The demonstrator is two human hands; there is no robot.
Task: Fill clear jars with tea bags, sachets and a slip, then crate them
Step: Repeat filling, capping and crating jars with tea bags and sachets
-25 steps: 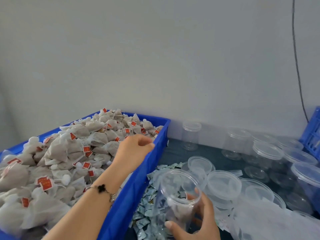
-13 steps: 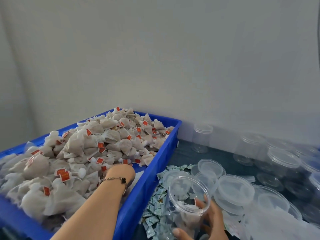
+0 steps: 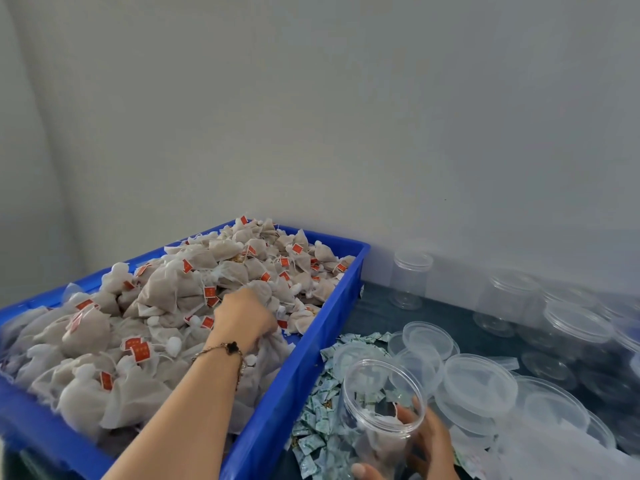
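Note:
A blue crate (image 3: pixel 304 358) on the left is heaped with beige mesh tea bags (image 3: pixel 166 299) bearing red tags. My left hand (image 3: pixel 244 318), with a bracelet on the wrist, is down in the pile near the crate's right wall, fingers curled into the tea bags. My right hand (image 3: pixel 426 445) grips an open clear jar (image 3: pixel 379 407) at the bottom, just right of the crate; tea bags lie in its lower part. Small blue-green sachets (image 3: pixel 322 414) are scattered between the crate and the jar.
Clear lids (image 3: pixel 478 382) lie in an overlapping heap right of the held jar. Several lidded clear jars (image 3: pixel 410 271) stand along the grey wall at the back right on a dark tabletop. Clear plastic wrap (image 3: pixel 561 448) lies at the bottom right.
My left hand has gone from the crate's right rim down into the tea bag pile and closed its fingers there. The jar stays in my right hand. The view has shifted left.

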